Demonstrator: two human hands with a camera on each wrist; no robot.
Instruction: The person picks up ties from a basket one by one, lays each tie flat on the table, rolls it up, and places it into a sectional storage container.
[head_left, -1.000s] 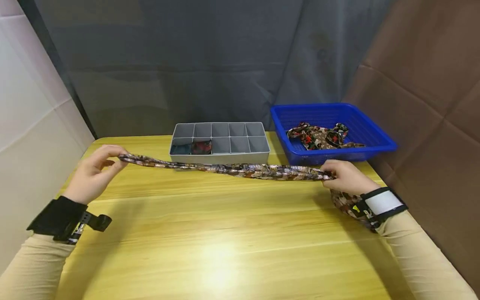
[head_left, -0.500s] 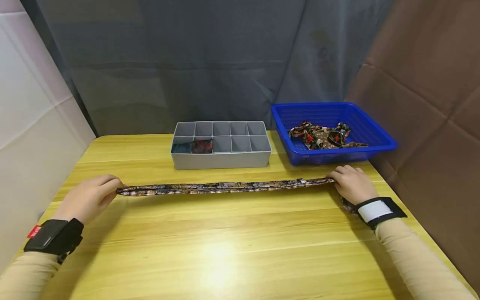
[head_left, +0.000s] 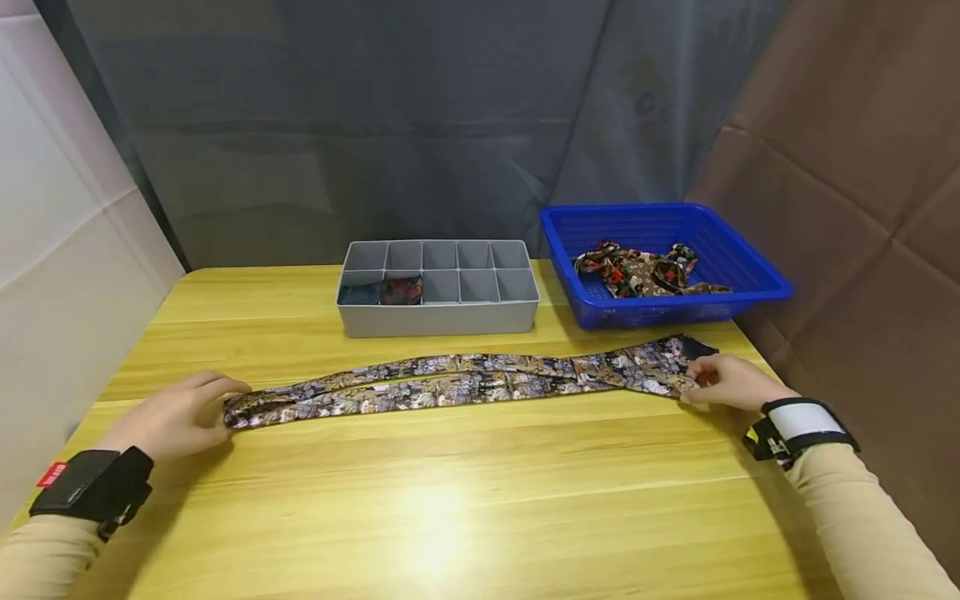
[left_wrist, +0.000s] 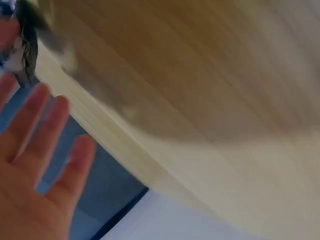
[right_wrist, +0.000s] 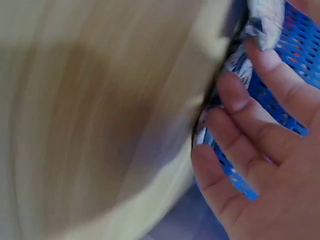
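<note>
Lying across: patterned necktie (head_left: pixel 465 385), folded double, flat on the wooden table (head_left: pixel 450 500), spanning left to right.
Left hand (head_left: pixel 176 415): fingers straight and slightly apart, tips touching the folded end.
Right hand (head_left: pixel 731 383): fingers loosely bent, resting on the wide end; pinching or not, cannot tell.
Open room: broad bare tabletop toward the near edge.
Behind: grey compartment organizer (head_left: pixel 437 287), near the necktie but apart; two left compartments filled.
Far right: blue basket (head_left: pixel 742 267) holding more ties, just beyond the wide end, beside the table's right edge.
</note>
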